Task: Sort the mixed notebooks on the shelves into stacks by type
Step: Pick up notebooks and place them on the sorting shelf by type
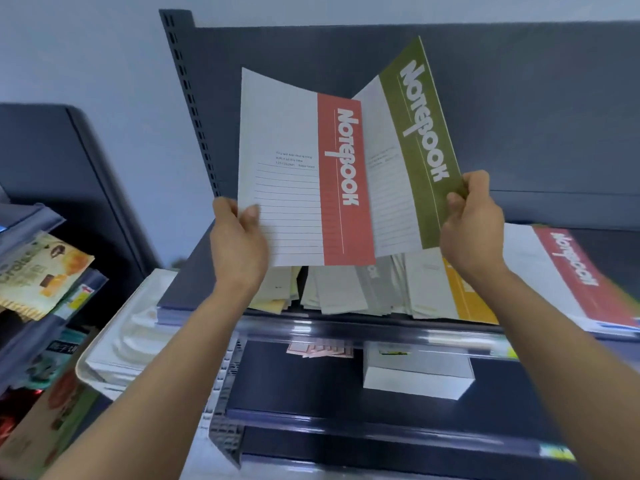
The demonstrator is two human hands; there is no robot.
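A person lifts two notebooks at the centre of the frame, above a dark shelf (346,328). The left grip (239,237) pinches the lower left edge of a red-banded notebook (346,174). The right grip (471,223) pinches the lower right edge of a green-banded notebook (422,140), which is partly tucked behind the red one. Beneath them a loose pile of notebooks (346,289) lies on the shelf, with a red-banded stack (568,268) at right. At lower left sit snack packets (38,271).
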